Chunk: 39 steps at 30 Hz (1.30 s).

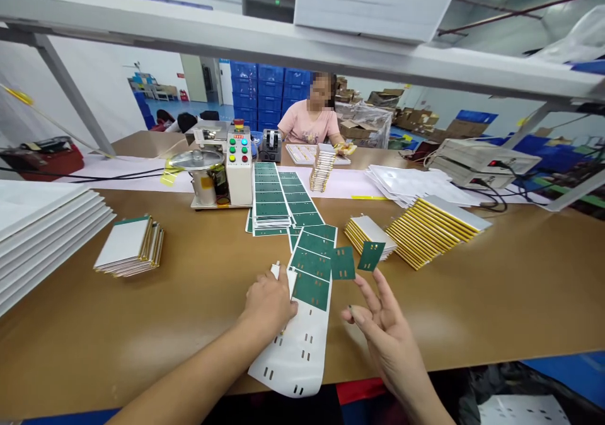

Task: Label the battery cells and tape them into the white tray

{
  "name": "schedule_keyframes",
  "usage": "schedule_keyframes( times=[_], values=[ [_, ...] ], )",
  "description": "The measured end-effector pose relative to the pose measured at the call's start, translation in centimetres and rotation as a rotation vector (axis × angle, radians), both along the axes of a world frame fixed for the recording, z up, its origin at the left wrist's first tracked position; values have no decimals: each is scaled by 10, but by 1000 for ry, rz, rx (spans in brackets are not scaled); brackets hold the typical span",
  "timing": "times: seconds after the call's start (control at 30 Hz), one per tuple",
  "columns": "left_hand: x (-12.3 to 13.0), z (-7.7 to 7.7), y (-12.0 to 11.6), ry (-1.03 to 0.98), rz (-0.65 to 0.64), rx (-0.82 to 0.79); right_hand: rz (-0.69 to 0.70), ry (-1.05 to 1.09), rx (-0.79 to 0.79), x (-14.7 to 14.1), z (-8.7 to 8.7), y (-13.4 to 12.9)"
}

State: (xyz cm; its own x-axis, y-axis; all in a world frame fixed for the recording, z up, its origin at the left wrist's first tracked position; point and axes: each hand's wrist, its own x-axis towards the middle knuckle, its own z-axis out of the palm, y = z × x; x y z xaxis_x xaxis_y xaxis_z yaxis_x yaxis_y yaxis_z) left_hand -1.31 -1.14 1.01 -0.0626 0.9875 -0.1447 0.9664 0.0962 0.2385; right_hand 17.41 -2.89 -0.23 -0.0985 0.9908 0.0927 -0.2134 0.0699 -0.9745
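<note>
My left hand (270,304) is closed around a white flat battery cell (292,281) with small tabs at its far end; the fingers cover most of it. It rests over a slotted sticker sheet (309,349), its near part bare white backing, its far part still bearing green stickers (312,263). My right hand (390,340) is raised just right of the sheet with its fingers spread. One green slotted sticker (372,256) clings to a fingertip, and a second green sticker (343,263) touches another fingertip beside the sheet.
More green sticker sheets (271,192) lie beyond. Cell stacks stand at left (125,245) and right (437,229), near a smaller stack (371,232). A button-panel machine (239,166) stands at the back. White trays (42,236) pile up far left. A co-worker (309,122) sits opposite.
</note>
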Motion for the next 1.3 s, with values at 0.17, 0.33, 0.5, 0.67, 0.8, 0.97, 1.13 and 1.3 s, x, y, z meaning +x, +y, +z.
schedule_keyframes(
  times=[0.17, 0.33, 0.5, 0.67, 0.8, 0.97, 1.13, 1.3],
  values=[
    [-23, 2, 5, -154, -24, 12, -21, -480, 338, -1, -11, 3],
    [-67, 4, -13, -856, -3, 35, -99, -1320, 1069, 7, -25, 19],
    [-80, 3, -48, -1607, -108, -51, 74, -1532, 1348, 4, -11, 24],
    [-66, 1, -66, -1506, -363, -120, 176, -1628, 1365, -4, 8, 26],
    [-35, 9, -61, -992, -810, -91, 174, -1617, 1362, -4, 9, 30],
    [-3, 15, -40, -612, -1175, -119, 26, -1582, 1351, 5, 0, 32],
    [1, 8, -22, -577, -1200, -64, 12, -1532, 1349, 11, -5, 33],
    [5, -1, -17, -562, -1182, -163, 53, -1472, 1361, 11, -3, 37]
  ],
)
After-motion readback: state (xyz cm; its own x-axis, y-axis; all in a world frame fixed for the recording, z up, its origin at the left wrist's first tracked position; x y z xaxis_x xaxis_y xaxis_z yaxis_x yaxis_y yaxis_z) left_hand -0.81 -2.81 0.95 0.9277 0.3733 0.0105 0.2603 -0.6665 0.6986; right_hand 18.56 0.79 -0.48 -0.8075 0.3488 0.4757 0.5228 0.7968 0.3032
